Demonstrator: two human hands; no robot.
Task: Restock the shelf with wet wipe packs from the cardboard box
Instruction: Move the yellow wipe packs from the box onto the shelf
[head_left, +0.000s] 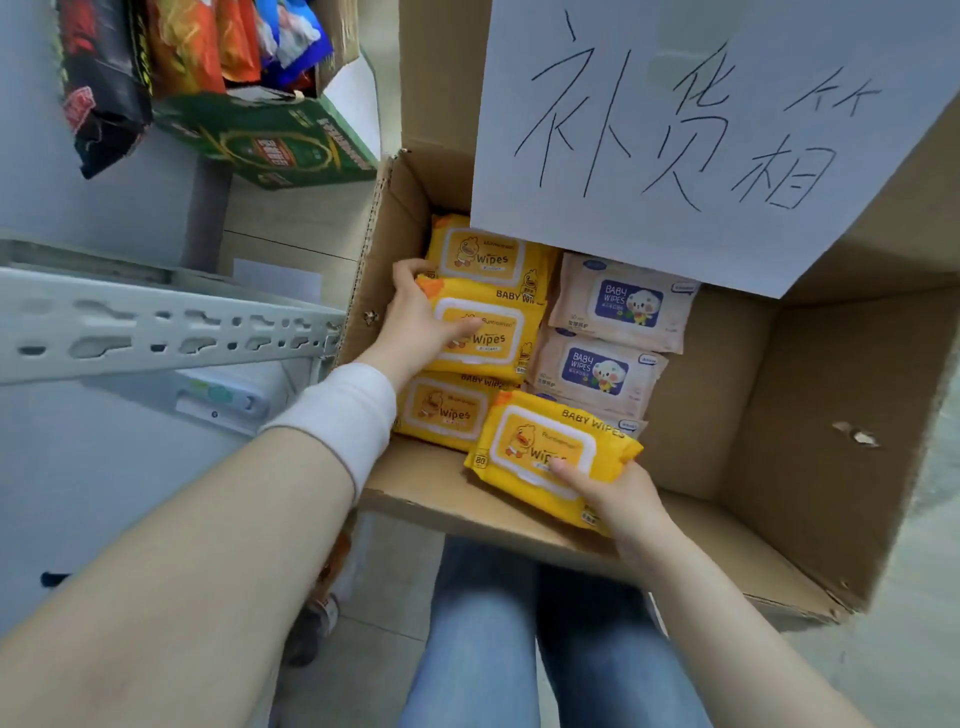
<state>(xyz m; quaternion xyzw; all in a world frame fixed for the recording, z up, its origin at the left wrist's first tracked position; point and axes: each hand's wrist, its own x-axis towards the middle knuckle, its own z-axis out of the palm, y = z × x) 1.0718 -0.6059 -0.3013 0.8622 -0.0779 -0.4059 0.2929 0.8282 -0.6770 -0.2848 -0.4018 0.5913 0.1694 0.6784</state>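
Here, two hands reach into an open cardboard box (779, 415) that sits beside a grey metal shelf (156, 327). The left hand (415, 317) grips one yellow wet wipe pack (488, 338) by its left end, fingers curled round the edge and thumb on top; this pack lies on other yellow packs at the box's left side. The right hand (618, 499) holds a second yellow pack (545, 452), thumb pressed on its white lid, tilted over the box's near edge. Pale pink packs (623, 304) lie alongside, below a handwritten paper sign (675, 104).
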